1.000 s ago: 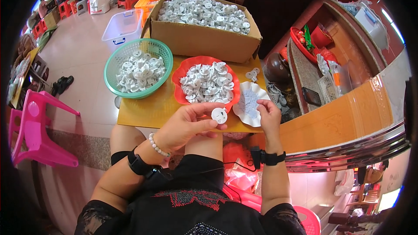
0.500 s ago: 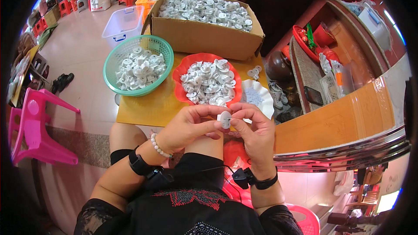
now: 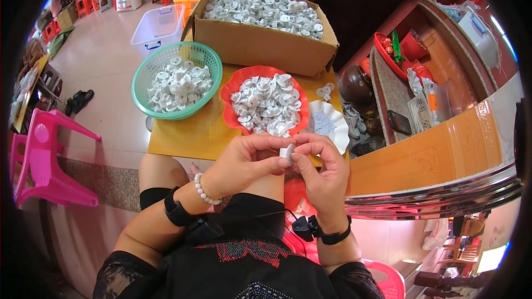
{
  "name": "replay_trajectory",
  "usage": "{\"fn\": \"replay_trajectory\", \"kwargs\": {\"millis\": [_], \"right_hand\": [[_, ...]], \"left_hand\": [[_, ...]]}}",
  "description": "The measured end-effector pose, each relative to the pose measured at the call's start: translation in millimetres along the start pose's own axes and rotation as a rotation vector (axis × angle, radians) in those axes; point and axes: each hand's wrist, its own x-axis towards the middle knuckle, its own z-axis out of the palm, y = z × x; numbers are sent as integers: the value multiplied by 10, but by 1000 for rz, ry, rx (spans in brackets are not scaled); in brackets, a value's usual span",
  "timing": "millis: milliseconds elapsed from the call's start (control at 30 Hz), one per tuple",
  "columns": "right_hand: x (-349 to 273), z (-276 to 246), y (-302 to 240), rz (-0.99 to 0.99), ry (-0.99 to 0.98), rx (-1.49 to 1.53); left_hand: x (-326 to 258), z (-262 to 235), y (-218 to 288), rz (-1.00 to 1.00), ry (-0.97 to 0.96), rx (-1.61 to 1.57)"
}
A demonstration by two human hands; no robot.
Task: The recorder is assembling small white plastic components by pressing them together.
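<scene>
Over the table's near edge, my left hand (image 3: 249, 159) pinches a small white plastic part (image 3: 286, 154) with a round disc face. My right hand (image 3: 322, 170) has its thumb and forefinger closed at the disc's right edge; whether a tiny piece sits between those fingertips, I cannot tell. Just beyond my hands is a red scalloped bowl (image 3: 226, 112) heaped with similar white parts. To its right, partly behind my right hand, a white scalloped dish (image 3: 341, 133) contains small pale bluish pieces. A green basket (image 3: 145, 86) on the left has more white parts in it.
A large cardboard box (image 3: 260, 50) full of white parts stands at the table's far side. Several loose parts (image 3: 324, 92) lie near its right corner. A clear plastic bin (image 3: 158, 30) is behind the basket, a pink stool (image 3: 52, 160) at left, a wooden cabinet (image 3: 426, 158) at right.
The white part has turned between my fingers, so its disc shows more edge-on. My right fingertips have come in closer against it.
</scene>
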Motion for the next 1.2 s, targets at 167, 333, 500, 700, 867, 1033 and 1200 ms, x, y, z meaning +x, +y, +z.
{"fn": "replay_trajectory", "kwargs": {"millis": [167, 333, 500, 700, 867, 1033, 1200], "right_hand": [[-19, 7, -15, -58, 1, -98], [-6, -13, 6, -37, -9, -65], [36, -64, -50, -76, -101, -154], [28, -74, -7, -112, -67, -97], [48, -59, -70, -177, -89, -217], [51, -24, -65, -190, -97, -274], [80, -41, 7, -51, -29, -94]], "left_hand": [[-2, -9, -19, -7, 48, 14], [2, 7, -47, 27, 17, 40], [-13, -6, -26, 20, 30, 49], [-2, 0, 27, -9, 16, 27], [-5, 10, 44, -1, 21, 33], [-14, -27, -34, 47, 15, 59], [19, -157, 34, 84, 23, 126]]}}
